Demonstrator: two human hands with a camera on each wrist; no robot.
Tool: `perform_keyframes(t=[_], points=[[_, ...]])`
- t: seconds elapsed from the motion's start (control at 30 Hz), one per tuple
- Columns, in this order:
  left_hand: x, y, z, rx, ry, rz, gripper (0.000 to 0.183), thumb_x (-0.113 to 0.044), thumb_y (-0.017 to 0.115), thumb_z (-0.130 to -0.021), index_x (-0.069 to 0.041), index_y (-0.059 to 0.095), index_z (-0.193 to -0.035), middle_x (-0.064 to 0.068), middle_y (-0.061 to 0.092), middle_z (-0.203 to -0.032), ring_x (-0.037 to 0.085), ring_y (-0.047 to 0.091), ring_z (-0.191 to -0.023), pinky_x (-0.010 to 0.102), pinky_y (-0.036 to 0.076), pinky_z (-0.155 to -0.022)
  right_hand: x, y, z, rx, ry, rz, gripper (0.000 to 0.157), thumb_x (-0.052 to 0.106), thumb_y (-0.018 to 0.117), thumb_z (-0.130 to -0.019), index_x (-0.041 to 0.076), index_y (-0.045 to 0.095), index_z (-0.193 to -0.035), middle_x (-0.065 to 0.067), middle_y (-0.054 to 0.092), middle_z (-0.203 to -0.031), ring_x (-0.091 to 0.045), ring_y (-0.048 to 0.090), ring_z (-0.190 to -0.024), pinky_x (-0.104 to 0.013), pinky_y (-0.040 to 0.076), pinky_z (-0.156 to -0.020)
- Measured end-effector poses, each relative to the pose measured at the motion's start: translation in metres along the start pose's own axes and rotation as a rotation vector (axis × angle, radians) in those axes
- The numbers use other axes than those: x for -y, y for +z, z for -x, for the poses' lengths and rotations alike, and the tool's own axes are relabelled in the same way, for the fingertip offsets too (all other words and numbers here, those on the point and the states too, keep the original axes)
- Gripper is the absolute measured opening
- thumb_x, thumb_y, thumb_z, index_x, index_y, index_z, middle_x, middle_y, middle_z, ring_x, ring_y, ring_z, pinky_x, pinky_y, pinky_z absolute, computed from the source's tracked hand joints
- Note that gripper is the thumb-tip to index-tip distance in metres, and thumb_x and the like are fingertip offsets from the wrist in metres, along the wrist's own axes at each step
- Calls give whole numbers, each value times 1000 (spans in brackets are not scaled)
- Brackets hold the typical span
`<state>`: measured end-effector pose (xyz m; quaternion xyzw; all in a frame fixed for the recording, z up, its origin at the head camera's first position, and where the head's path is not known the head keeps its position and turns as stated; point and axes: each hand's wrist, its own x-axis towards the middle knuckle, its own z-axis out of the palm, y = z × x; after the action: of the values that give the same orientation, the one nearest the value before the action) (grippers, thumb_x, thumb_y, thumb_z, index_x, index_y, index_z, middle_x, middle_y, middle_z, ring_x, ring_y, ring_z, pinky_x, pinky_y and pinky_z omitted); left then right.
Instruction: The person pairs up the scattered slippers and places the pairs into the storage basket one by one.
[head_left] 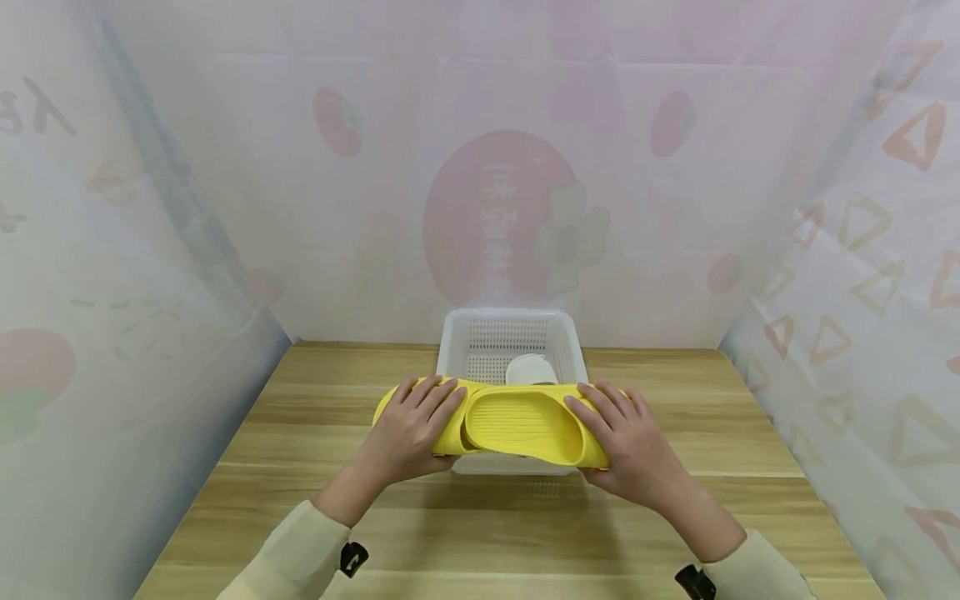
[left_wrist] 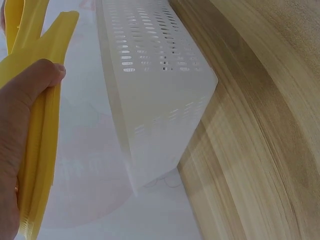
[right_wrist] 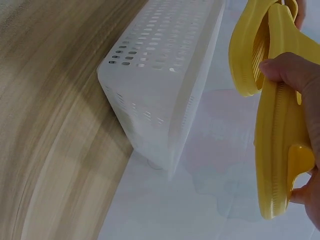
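A pair of yellow slippers point(head_left: 525, 425) is held sideways above the near part of a white perforated basket point(head_left: 450, 346). At the slippers' left end, my left hand point(head_left: 408, 432) grips them with fingers over the top and thumb underneath. The right hand point(head_left: 630, 443) grips the other end in the same way. In the left wrist view, the left thumb presses along one yellow sole point(left_wrist: 37, 165). Two slippers point(right_wrist: 272, 150) lie together in the right wrist view, with the right thumb against one. Inside the basket sits a white rounded object point(head_left: 531, 369), partly hidden by the slippers.
The basket stands on a wood-grain table point(head_left: 315, 417) towards its back edge. Pale printed sheets point(head_left: 375, 208) hang behind the table and along both sides.
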<state>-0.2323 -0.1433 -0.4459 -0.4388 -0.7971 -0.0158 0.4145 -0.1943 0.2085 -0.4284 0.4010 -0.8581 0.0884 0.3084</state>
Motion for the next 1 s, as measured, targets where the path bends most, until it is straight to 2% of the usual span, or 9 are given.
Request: perform_keyframes(t=[0.3, 0.5, 1.0], points=[[-2, 0, 2, 27, 25, 63, 93, -50, 81, -54, 1, 57, -127, 15, 63, -120, 35, 60, -106, 53, 50, -85, -1, 2, 0, 18, -22, -29, 95, 27, 85, -53, 12, 50, -139, -15, 53, -133, -39, 47, -120, -60, 40, -85], [-4, -1, 1, 51, 52, 43, 98, -52, 83, -49, 1, 57, -127, 15, 63, -119, 35, 61, -105, 52, 51, -84, 0, 3, -1, 32, -40, -41, 97, 28, 87, -51, 12, 49, -139, -14, 53, -133, -40, 48, -119, -60, 40, -85], [-5, -2, -1, 52, 31, 51, 95, -51, 81, -54, 1, 55, -129, 15, 63, -120, 35, 60, -106, 52, 51, -83, 6, 6, -3, 15, -17, -39, 99, 32, 88, -49, 11, 49, -138, -14, 53, -134, -39, 48, -120, -60, 40, -87]])
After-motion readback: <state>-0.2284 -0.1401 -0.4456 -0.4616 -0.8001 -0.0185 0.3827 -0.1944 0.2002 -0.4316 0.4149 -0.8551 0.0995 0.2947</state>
